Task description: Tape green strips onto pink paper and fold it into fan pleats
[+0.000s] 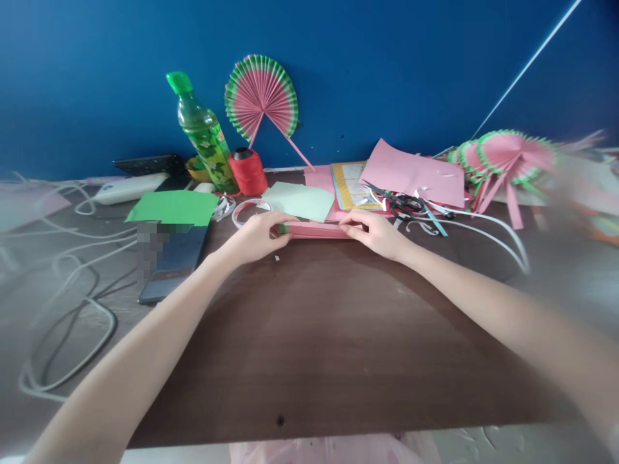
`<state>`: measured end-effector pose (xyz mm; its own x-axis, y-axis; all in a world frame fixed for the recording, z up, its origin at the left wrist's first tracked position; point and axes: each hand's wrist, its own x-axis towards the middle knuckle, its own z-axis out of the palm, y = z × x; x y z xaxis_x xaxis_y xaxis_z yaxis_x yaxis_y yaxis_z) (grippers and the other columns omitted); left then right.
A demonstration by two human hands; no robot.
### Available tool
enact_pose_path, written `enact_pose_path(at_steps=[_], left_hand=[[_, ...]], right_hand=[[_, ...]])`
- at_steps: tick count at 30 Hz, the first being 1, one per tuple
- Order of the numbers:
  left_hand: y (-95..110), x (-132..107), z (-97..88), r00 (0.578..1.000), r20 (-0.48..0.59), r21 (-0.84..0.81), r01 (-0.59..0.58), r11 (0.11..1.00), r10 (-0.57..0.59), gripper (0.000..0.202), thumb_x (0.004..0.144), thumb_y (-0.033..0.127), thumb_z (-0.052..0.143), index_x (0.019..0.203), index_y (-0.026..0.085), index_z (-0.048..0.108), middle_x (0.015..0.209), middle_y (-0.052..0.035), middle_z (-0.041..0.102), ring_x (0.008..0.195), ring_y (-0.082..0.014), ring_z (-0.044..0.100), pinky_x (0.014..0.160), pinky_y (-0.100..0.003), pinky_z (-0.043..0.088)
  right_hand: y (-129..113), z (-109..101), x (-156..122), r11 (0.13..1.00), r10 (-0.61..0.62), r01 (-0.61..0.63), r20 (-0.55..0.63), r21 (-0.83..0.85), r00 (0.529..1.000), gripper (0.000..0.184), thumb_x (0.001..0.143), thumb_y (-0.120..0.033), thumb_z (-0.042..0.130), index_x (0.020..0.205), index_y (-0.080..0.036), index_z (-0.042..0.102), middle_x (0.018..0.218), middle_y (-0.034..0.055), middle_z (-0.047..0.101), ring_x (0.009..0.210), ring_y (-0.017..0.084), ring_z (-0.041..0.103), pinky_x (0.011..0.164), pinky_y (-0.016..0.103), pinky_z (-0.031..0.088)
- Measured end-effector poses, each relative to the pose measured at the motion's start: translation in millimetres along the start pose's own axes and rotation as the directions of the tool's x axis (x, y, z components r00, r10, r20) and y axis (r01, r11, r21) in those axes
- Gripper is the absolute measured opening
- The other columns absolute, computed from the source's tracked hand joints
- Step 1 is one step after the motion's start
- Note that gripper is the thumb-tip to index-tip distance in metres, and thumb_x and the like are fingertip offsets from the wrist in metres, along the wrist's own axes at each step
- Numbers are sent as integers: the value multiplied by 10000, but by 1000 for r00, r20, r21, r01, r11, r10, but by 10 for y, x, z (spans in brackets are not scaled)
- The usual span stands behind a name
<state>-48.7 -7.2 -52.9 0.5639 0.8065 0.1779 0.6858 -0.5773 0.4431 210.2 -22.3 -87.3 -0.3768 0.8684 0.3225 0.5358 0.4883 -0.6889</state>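
Observation:
A narrow strip of pleated pink paper (316,230) with a green end lies low over the dark table, held between my two hands. My left hand (261,236) pinches its left, green end between thumb and fingers. At the other end, the thumb and fingers of my right hand (374,233) close on the pink paper. Just behind my left hand are a roll of tape (236,214) and a pale green sheet (302,201). Scissors (406,206) with dark handles rest beyond my right hand.
A finished paper fan (261,96) leans on the blue wall, beside a green bottle (206,132) and a red thread spool (249,173). More fans (512,154) lie at right. Pink sheets (416,174) are at the back; a dark phone (174,274) and white cables (109,316) are at left.

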Motion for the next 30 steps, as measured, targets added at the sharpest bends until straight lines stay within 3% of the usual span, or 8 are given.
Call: enact_pose_path(at_steps=[5, 9, 14, 18, 21, 26, 30], left_hand=[[-35, 10, 5, 992, -63, -21, 108, 994, -109, 348, 781, 282, 488, 1076, 164, 631, 851, -19, 645, 728, -141, 547, 721, -256, 439], [-16, 14, -18, 991, -10, -64, 133, 989, -134, 393, 805, 316, 474, 1160, 187, 582, 826, -14, 614, 661, -125, 512, 669, -252, 440], [25, 0, -13, 1000, -3, -35, 28, 999, -28, 619, 738, 320, 608, 1316, 249, 402, 1176, -42, 547, 844, -151, 541, 831, -285, 429], [14, 9, 29, 996, -42, 63, -80, 995, 82, 338, 813, 299, 524, 1126, 186, 580, 1062, -60, 572, 935, -178, 535, 878, -300, 408], [-37, 26, 64, 993, -5, 90, -113, 989, 114, 316, 839, 315, 489, 1094, 171, 607, 995, -65, 575, 930, -188, 537, 855, -306, 417], [-100, 22, 91, 990, 109, 87, -99, 991, 90, 464, 833, 344, 512, 1275, 208, 487, 985, -61, 556, 909, -186, 529, 845, -306, 418], [-65, -10, 70, 998, 38, 40, -61, 997, 59, 640, 801, 340, 568, 1381, 258, 313, 1161, -66, 526, 960, -192, 519, 876, -315, 409]], right_hand=[[-30, -3, -43, 991, -99, 98, -1, -90, 995, 380, 750, -362, 632, 1088, -206, 560, 1103, 73, 592, 1043, 237, 539, 898, 382, 400], [-30, 0, -59, 990, -102, 96, -47, -102, 994, 298, 807, -273, 564, 1102, -233, 572, 1139, 57, 615, 1071, 230, 557, 931, 411, 407], [2, 19, -55, 995, -67, 61, -78, -76, 995, 303, 815, -323, 559, 1082, -191, 615, 1147, 86, 635, 1083, 239, 572, 953, 414, 420], [14, 20, -57, 995, -63, 60, -38, -74, 997, 320, 823, -310, 542, 1105, -183, 623, 1171, 81, 629, 1138, 240, 543, 990, 422, 402], [-1, 9, -57, 995, -78, 79, 17, -68, 997, 357, 842, -306, 508, 1175, -204, 587, 1216, 64, 603, 1187, 233, 505, 1018, 431, 378], [-30, -9, -54, 994, -106, 108, 70, -22, 992, 396, 859, -348, 484, 1244, -266, 523, 1279, 28, 556, 1224, 220, 468, 1046, 428, 347], [-35, -13, -58, 996, -78, 79, 27, -30, 997, 419, 838, -353, 527, 1247, -270, 486, 1272, 39, 551, 1179, 230, 505, 1002, 437, 390]])
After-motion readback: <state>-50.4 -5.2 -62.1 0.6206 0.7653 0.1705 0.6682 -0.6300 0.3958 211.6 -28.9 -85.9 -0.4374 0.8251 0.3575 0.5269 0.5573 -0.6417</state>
